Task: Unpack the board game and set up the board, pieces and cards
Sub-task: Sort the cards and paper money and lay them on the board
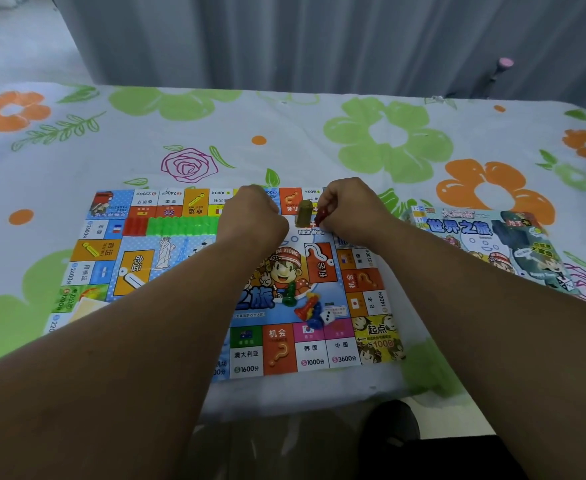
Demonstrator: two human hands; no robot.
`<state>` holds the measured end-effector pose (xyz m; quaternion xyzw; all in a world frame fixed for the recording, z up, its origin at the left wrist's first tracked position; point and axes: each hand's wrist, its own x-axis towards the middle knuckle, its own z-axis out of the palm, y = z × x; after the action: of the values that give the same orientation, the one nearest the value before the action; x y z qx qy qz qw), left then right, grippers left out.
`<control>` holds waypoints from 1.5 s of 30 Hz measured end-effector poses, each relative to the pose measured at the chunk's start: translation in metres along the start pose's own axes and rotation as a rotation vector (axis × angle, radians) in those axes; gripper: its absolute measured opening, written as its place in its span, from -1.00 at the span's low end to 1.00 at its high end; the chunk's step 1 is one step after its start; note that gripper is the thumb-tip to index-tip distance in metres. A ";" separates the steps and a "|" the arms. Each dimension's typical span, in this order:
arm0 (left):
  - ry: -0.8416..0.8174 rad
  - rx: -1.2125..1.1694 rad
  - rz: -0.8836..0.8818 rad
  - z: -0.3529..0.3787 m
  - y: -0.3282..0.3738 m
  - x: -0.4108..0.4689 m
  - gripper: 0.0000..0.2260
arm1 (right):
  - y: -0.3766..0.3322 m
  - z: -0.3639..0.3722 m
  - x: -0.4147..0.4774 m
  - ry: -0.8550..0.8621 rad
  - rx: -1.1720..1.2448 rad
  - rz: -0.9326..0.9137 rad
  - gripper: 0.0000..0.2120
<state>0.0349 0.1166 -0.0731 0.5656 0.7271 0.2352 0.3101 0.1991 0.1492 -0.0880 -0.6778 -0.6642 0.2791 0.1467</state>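
Three pawns (305,308) and a white die (328,317) lie on the board (277,348), nearer than both hands, between the two arms. Further off, the right hand (350,209) pinches a small red piece (322,214). A brownish piece (304,213), maybe a house, stands between the hands. The left hand (253,216) is curled like a fist; I cannot tell if it holds anything. Left of it runs a row of green houses (180,226). Right of the right hand lies the game box (485,244).

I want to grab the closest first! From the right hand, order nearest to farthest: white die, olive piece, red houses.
1. olive piece, just left of the right hand, which pinches a red piece.
2. white die, lower on the board.
3. red houses, far left.
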 end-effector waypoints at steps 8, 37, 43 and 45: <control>0.010 -0.003 0.023 -0.006 -0.001 -0.004 -0.81 | -0.005 -0.010 -0.014 0.032 0.027 0.068 -0.80; -0.155 0.022 0.023 -0.039 -0.014 -0.028 -0.87 | -0.024 -0.008 -0.090 -0.592 -0.325 0.002 -0.77; -0.171 0.029 0.028 -0.038 -0.013 -0.028 -0.80 | -0.025 -0.006 -0.092 -0.634 -0.358 -0.022 -0.78; -0.172 0.029 0.027 -0.038 -0.013 -0.028 -0.83 | -0.023 -0.005 -0.092 -0.626 -0.360 -0.031 -0.79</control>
<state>0.0038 0.0865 -0.0505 0.5980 0.6934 0.1793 0.3599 0.1868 0.0613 -0.0536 -0.5645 -0.7256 0.3494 -0.1812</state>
